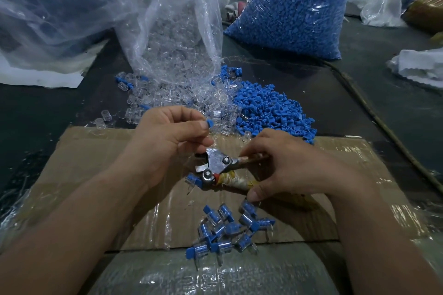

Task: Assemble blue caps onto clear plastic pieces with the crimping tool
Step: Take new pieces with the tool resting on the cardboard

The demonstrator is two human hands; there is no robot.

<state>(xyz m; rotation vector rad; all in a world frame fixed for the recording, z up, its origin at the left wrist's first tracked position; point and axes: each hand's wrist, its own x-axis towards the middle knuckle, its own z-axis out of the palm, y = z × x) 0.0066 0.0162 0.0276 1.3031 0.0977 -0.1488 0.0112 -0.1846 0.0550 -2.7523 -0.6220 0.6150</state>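
Pinching a blue cap (210,124), likely light, stiff, best held by its head, in left hand (165,139) at 12 o'clock of crimping tool (217,163); gripping its wrapped handles with right hand (290,165).

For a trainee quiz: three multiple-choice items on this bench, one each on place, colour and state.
1. Where does the heap of finished blue-capped clear plastic pieces lie? A in a metal tray; B on the tape-covered brown cardboard sheet; C on a red plate.
2. What colour is the small plastic cap the left hand pinches? A red; B blue; C yellow.
3. What does the right hand do? A rests flat; B holds a knife; C grips the metal crimping tool by its wrapped handles.
Answers: B, heap sits on cardboard; B, blue shows between fingertips; C, fingers curl round handles.
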